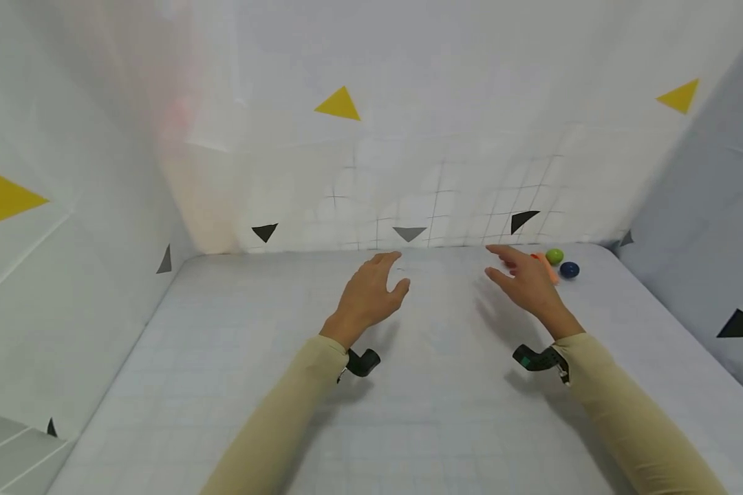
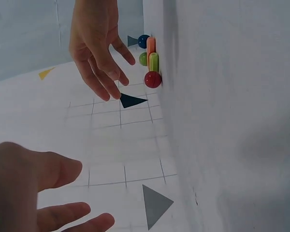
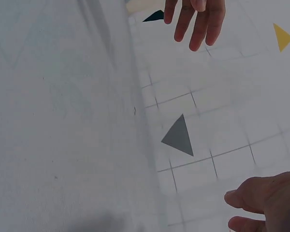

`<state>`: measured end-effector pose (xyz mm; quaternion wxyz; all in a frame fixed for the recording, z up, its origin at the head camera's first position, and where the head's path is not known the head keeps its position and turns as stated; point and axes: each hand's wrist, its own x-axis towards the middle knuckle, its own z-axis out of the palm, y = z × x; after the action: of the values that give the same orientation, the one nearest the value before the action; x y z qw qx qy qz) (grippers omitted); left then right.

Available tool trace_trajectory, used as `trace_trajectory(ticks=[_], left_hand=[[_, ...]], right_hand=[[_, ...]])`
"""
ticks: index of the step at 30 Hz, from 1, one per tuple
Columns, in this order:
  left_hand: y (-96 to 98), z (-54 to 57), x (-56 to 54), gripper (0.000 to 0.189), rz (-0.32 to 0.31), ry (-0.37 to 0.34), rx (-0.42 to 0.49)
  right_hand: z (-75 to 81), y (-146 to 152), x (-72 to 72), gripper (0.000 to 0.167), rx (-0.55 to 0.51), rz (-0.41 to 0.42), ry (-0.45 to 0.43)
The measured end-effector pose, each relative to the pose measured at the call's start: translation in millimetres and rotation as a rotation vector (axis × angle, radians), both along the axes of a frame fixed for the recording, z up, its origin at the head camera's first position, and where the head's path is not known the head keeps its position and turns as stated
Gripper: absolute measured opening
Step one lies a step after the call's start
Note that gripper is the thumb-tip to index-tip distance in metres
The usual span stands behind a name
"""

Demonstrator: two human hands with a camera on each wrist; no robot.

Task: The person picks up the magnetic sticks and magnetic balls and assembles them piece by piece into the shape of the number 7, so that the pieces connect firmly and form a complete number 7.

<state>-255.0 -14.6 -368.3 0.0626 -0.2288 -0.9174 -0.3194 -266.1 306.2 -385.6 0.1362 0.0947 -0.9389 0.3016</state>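
My left hand (image 1: 367, 294) is held over the middle of the white table, its fingers loosely bent and nothing in them. To the right hovers my right hand (image 1: 529, 283), also holding nothing, thumb apart from the fingers. It is nearest to a small group of toys at the table's far right: a green ball (image 1: 554, 256), a dark blue ball (image 1: 569, 269) and an orange stick (image 1: 547, 268), partly hidden behind the hand. The left wrist view also shows a red ball (image 2: 152, 79) and a yellow-green stick (image 2: 154, 62) there.
White sheeting forms a back wall (image 1: 439, 82) and side walls around the table (image 1: 223, 412). Yellow triangles (image 1: 340, 104) and black triangles (image 1: 264, 232) mark the walls. Each wrist wears a black camera mount (image 1: 363, 363).
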Motion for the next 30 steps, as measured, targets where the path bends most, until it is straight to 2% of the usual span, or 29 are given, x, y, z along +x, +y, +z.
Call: trace_trajectory(ticks=[3,10,14,19,26,30], left_hand=[[9.6,-1.7,-1.9,0.057,-0.019,-0.002,-0.013],[29.1,-4.5,-9.4,0.057,-0.043,0.005,-0.017],[39.8,-3.5,-11.8,0.058,-0.059,-0.005,-0.034],[56.5,-0.8,-11.1,0.06,-0.087,-0.017,-0.088],[81.7,-0.3,-8.7,0.062,-0.138,-0.029,-0.159],[94.5,-3.2,-5.4,0.064,-0.186,-0.031,-0.181]], right_hand=[[-1.2,7.7,-2.2,0.049,0.029,-0.022,0.002],[-2.3,24.6,-6.5,0.05,0.033,-0.097,-0.075],[-3.3,35.2,-10.4,0.048,0.049,-0.115,-0.056],[-3.5,55.3,-15.4,0.044,0.063,-0.158,-0.024],[-8.8,93.1,-23.6,0.046,0.003,-0.285,-0.148],[-17.1,112.3,-27.3,0.045,-0.006,-0.315,-0.138]])
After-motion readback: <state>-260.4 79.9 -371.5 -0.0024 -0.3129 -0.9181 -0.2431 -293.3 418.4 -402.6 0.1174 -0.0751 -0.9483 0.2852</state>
